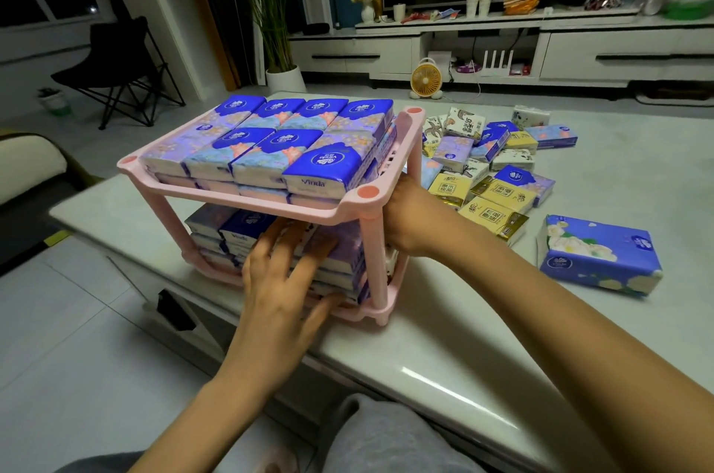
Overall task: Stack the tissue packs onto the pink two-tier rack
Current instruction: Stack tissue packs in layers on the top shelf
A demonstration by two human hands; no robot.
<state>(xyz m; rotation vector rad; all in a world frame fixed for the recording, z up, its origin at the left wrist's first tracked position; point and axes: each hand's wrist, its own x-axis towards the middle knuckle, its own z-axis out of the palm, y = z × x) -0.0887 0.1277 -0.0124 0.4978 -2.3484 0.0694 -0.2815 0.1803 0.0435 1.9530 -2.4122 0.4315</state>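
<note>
Head view: pink rack (375, 260) stands near front edge of table (483, 337).

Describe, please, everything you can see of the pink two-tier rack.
The pink two-tier rack looks like plastic: two rimmed trays joined by corner posts with darker caps. It stands upright at the table edge, both tiers filled with tissue packs. The right hand meets its right side, fingers hidden; the left hand presses the lower packs.

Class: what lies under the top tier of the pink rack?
Stacked blue-and-purple tissue packs fill the lower tier, with the left hand pressed flat against them. The top tier and the hand cover the packs farther back; their number cannot be seen.
</note>
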